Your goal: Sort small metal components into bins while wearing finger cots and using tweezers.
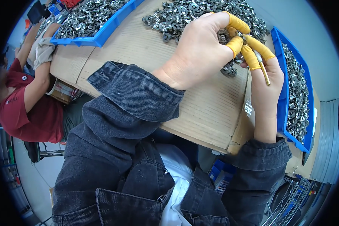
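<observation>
Both my hands meet above a pile of small metal parts (173,22) with round discs and short shafts. Yellow finger cots cover the thumb and forefinger of my left hand (203,47), which are closed around a small metal part (242,37) mostly hidden by the fingertips. Close against it, my right hand (266,81), also in yellow cots, is closed on a slim pen-like tool (264,71) with a white section and a brass-coloured end pointing back toward me. The tool's other end is hidden among the fingers.
Cardboard (199,113) covers the table. A blue tray (309,101) full of similar parts stands at the right, another blue tray (101,37) at the far left. A co-worker in a dark red shirt (34,109) sits at the left. A wire rack (290,199) stands at lower right.
</observation>
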{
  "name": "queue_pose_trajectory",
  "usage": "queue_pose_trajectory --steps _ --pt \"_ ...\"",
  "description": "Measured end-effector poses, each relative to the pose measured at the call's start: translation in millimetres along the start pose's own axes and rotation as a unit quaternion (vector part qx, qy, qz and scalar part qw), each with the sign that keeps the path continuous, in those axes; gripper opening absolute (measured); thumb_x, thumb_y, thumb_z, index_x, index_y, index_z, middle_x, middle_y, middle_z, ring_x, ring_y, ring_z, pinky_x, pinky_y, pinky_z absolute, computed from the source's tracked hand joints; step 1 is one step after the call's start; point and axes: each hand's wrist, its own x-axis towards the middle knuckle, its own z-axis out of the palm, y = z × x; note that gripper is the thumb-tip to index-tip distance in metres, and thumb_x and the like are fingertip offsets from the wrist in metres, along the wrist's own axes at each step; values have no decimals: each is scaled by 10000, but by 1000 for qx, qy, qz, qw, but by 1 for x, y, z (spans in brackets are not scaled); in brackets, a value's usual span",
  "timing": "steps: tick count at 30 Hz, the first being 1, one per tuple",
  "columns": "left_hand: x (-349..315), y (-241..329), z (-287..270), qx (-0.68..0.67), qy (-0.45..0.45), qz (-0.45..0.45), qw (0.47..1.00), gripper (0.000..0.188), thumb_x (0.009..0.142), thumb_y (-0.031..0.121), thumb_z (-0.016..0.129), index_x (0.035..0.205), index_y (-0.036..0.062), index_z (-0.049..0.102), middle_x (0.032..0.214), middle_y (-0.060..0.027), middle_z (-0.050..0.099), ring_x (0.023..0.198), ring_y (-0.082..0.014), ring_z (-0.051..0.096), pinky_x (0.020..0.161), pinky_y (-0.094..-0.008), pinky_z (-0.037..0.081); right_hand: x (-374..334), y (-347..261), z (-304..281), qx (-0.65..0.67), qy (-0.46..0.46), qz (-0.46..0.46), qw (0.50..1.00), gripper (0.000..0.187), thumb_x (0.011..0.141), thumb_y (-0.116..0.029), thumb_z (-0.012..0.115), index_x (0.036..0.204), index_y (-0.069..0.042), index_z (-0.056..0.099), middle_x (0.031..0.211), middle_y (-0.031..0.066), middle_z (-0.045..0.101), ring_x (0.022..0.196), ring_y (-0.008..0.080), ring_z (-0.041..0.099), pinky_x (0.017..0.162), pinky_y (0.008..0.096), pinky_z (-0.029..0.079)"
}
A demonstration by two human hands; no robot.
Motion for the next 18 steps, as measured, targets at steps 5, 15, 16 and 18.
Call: queue_pose_trajectory --steps 5,15,16,18 --pt "-2 18 4 -169 34 -81 982 255 877 -43 565 1132 -29 583 821 -99 575 521 -85 510 391 -169 398 -1 2 -5 68 -17 52 996 260 873 -17 660 1125 43 637 976 116 686 798 129 662 682 187 527" --pt "-7 15 -7 -359 -40 -188 913 216 912 -20 543 1124 -51 572 772 -97 574 530 -86 513 360 -155 361 -5 -7 0 169 3 53 984 270 897 6 616 1164 48 606 977 143 678 801 162 667 671 207 536" --pt "-7 16 -7 -355 -44 -194 914 212 917 -17 537 1124 -50 570 776 -101 573 539 -87 515 362 -153 359 -5 -7 -1 170 2 54 984 269 899 4 614 1165 47 606 980 145 677 803 165 667 675 210 537" --pt "-7 17 -7 -346 -50 -207 914 204 928 -10 524 1123 -49 565 782 -107 572 555 -89 520 366 -150 355 -6 -6 -2 171 1 57 984 267 903 0 609 1167 46 604 987 148 676 808 172 667 682 217 539"
